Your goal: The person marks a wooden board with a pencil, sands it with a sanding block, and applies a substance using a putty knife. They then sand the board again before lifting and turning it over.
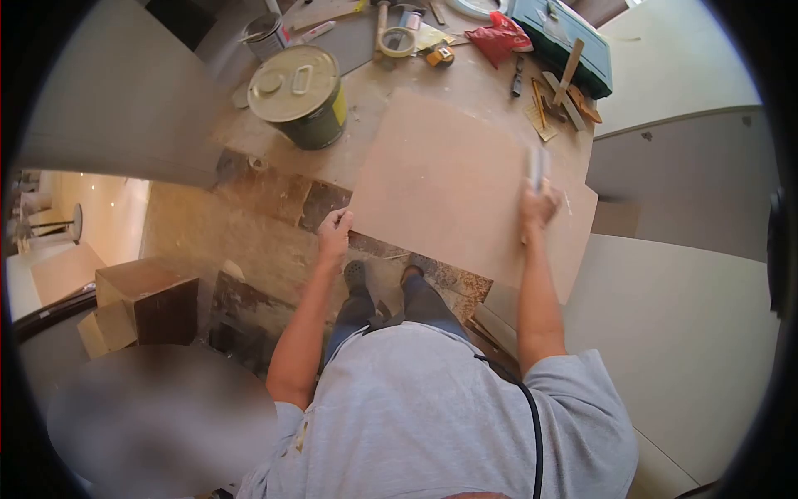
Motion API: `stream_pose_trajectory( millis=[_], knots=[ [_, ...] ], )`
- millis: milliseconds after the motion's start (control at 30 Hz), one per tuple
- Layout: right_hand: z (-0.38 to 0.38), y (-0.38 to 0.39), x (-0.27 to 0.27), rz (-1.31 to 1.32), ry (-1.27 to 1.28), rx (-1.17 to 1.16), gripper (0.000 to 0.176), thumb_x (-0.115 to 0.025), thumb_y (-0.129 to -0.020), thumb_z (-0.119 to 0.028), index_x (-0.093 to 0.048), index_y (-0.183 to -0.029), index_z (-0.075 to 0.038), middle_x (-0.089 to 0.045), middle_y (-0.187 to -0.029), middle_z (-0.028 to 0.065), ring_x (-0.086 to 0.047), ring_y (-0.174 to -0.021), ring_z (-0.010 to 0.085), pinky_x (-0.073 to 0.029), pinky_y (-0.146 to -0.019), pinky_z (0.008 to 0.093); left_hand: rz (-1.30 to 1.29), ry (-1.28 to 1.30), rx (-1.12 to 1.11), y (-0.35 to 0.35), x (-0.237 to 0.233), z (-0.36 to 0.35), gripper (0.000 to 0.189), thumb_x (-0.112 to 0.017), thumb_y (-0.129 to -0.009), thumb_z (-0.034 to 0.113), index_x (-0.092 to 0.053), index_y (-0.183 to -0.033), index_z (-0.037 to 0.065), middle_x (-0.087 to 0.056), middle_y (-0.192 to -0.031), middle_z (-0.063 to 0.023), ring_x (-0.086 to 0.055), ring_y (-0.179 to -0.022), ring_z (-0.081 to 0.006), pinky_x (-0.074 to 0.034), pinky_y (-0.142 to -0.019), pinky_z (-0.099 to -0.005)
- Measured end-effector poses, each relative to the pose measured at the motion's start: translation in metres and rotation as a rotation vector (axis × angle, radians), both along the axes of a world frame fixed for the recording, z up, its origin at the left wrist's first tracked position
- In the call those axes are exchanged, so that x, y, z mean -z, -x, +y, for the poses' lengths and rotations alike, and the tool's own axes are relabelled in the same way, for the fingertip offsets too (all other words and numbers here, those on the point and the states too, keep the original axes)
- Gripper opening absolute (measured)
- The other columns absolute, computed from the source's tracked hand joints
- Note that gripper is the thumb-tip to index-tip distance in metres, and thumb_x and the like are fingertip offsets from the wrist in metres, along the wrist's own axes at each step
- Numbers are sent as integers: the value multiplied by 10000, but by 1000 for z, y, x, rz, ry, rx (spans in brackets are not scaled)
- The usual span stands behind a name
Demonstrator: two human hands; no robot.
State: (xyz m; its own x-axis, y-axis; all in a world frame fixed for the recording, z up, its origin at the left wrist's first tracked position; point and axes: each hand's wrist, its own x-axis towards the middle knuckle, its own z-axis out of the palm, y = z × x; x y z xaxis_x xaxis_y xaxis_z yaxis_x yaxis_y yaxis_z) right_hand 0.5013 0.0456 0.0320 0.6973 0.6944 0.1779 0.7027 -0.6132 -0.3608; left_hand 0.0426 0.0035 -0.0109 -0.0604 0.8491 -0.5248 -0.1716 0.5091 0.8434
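Note:
A flat light-brown board lies over the front of the workbench, its near edge jutting toward me. At the left corner of this board point(440, 179), my left hand point(335, 233) has its thumb and fingers closed on the edge. My right hand point(539, 208) is wrapped round a grey tool point(539, 166), blurred by motion, near the board's right edge. Which tool it is, I cannot tell. Under the board's right side, another similar sheet point(579, 241) shows.
A large lidded can point(299, 96) stands left of the board. Behind are a tape roll point(397, 41), a tape measure point(440, 55), a red bag point(499, 38), a green case point(565, 46) and wooden pieces point(568, 71). Boxes point(148, 299) sit on the left.

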Motion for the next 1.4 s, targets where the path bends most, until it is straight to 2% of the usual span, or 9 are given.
stream_pose_trajectory(
  millis=[133,267,467,600,667,767,967,1167,1400],
  knots=[
    [46,4,22,-162,-17,247,583,-709,-844,-495,-705,-1265,-92,-653,-1167,248,-619,-1095,387,-478,-1022,475,-101,-5,6,2,-16,-8,354,-576,-1057,285,-636,-1292,27,-720,-1042,-58,-678,-906,-144,-541,-856,-324],
    [138,153,45,-175,-148,-470,435,-729,-844,-429,-734,-1101,-79,-696,-1107,228,-639,-1081,366,-505,-952,480,-341,49,-71,8,-6,-20,477,-499,-1083,401,-597,-1339,10,-705,-1162,-119,-670,-1027,-202,-525,-943,-357],
    [-58,274,-16,61,-132,-1317,511,-762,-770,-167,-683,-1273,-118,-655,-1144,218,-641,-1026,388,-508,-914,500,-801,233,-223,26,-10,-20,935,-342,-988,752,-460,-1438,-60,-622,-1334,-192,-611,-1206,-310,-472,-1050,-440],
    [2,174,19,15,-57,-1138,413,-753,-822,-193,-723,-1225,-106,-651,-1139,248,-628,-1061,384,-503,-941,510,-902,237,-146,34,-12,-24,1082,-316,-927,837,-378,-1508,-74,-553,-1428,-218,-527,-1314,-361,-398,-1120,-473],
    [54,179,-5,-100,-109,-616,414,-698,-903,-345,-708,-1221,-80,-655,-1107,252,-622,-1047,389,-503,-909,523,-920,234,-155,34,-22,-26,1115,-327,-913,854,-334,-1526,-78,-528,-1456,-216,-501,-1340,-369,-369,-1134,-479],
    [81,231,18,-108,-125,-696,428,-702,-897,-355,-701,-1231,-87,-647,-1089,263,-624,-1013,418,-507,-893,532,-979,231,-168,35,-17,-29,1159,-340,-892,876,-282,-1548,-78,-482,-1500,-216,-465,-1368,-377,-327,-1157,-492],
    [-79,254,-15,95,-34,-1332,570,-774,-835,-251,-629,-1377,-155,-582,-1174,152,-550,-1104,335,-444,-953,477,-1151,306,-226,34,-16,-21,1072,-344,-918,833,-345,-1531,-46,-417,-1527,-221,-389,-1418,-353,-279,-1213,-535],
    [26,194,-14,-82,-52,-528,485,-677,-871,-311,-650,-1284,-59,-608,-1113,184,-574,-1024,352,-457,-872,479,-819,270,-57,29,-3,-13,1073,-407,-913,833,-386,-1522,-50,-492,-1485,-194,-462,-1356,-330,-338,-1145,-478],
    [-68,200,-31,-54,-303,-1232,333,-686,-814,-200,-692,-1138,-126,-586,-789,116,-620,-771,294,-506,-689,465,-379,221,-34,11,-4,-2,581,-553,-999,580,-601,-1215,43,-669,-1071,-82,-625,-964,-214,-499,-876,-409]
  ],
)
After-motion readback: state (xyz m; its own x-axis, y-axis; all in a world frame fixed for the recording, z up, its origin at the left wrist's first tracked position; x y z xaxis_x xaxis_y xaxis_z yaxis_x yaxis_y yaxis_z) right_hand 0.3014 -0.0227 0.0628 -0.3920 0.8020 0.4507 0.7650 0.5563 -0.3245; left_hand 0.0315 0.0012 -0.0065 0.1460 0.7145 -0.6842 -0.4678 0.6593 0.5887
